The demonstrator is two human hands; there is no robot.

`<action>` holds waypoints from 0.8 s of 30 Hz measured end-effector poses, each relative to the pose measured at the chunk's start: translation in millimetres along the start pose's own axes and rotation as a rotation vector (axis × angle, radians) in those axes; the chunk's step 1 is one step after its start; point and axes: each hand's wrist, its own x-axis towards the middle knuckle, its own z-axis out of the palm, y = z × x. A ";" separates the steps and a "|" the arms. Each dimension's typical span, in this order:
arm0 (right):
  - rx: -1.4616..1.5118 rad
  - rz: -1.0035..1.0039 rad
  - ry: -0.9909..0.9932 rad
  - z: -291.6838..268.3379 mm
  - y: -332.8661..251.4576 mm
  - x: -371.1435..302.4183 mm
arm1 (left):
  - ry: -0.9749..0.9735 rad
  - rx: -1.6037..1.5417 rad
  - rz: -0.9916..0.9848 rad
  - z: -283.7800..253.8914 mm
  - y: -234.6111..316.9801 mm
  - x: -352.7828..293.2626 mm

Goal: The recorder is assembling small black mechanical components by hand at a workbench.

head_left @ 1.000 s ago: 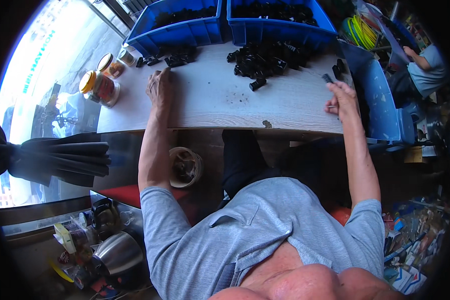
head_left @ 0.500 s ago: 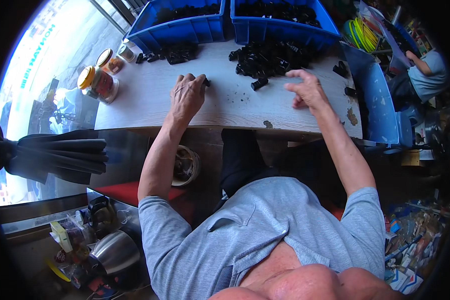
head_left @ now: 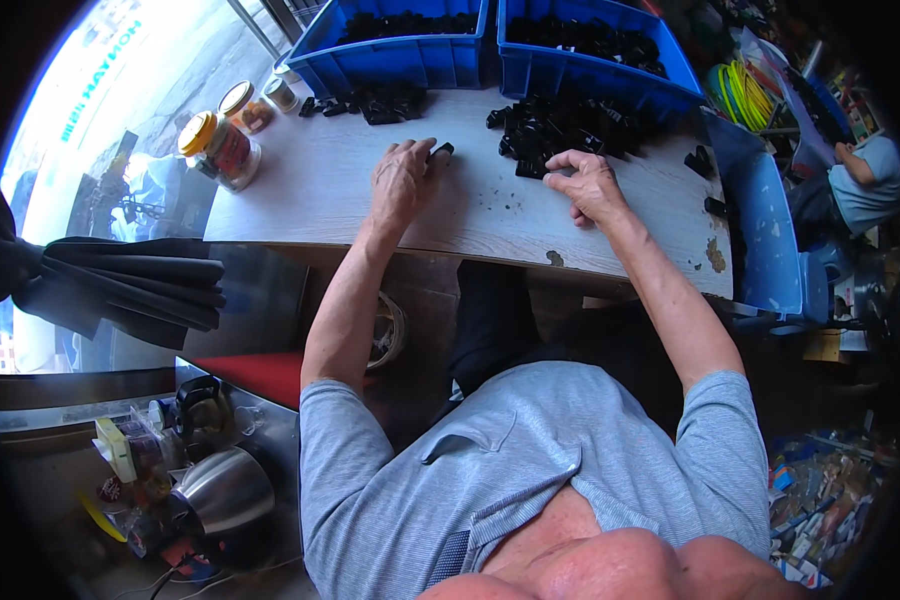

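Observation:
My left hand (head_left: 400,185) rests over the pale tabletop with its fingers curled around a small black plastic part (head_left: 442,151), whose end shows past the fingertips. My right hand (head_left: 587,188) is at the near edge of a heap of black plastic parts (head_left: 580,128). Its thumb and forefinger pinch the end of one black part (head_left: 530,167) lying at the heap's front. The other fingers of that hand curl beneath. The exact shape of the parts is too small to make out.
Two blue bins (head_left: 390,65) (head_left: 595,72) of black parts stand along the back. A smaller black pile (head_left: 390,104) lies left of the heap. Jars (head_left: 220,155) line the table's left side. A lighter blue bin (head_left: 770,235) adjoins the right edge. Another person (head_left: 865,185) sits at far right.
My right hand has moved left and closed onto a black part at the heap's front. My left hand still holds its part. The whole view has shifted slightly.

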 end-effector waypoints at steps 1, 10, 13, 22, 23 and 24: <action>-0.012 0.025 0.006 -1.4 0.3 1.1 | 0.033 -0.015 0.046 -0.1 4.2 -3.6; 0.025 -0.051 -0.039 8.1 -5.1 -5.6 | 0.142 -0.221 0.055 9.5 42.4 -26.5; -0.062 -0.020 -0.009 13.0 -9.8 -4.7 | 0.156 -0.317 0.067 14.7 55.1 -29.0; -0.026 0.084 -0.081 7.3 -14.2 -12.1 | 0.236 -0.432 0.132 37.4 80.4 -23.7; -0.001 0.118 -0.121 7.0 -15.0 -13.5 | 0.242 -0.431 0.134 38.7 79.5 -25.3; 0.023 0.142 -0.141 5.7 -12.0 -11.3 | 0.173 -0.381 0.176 31.9 85.0 -23.5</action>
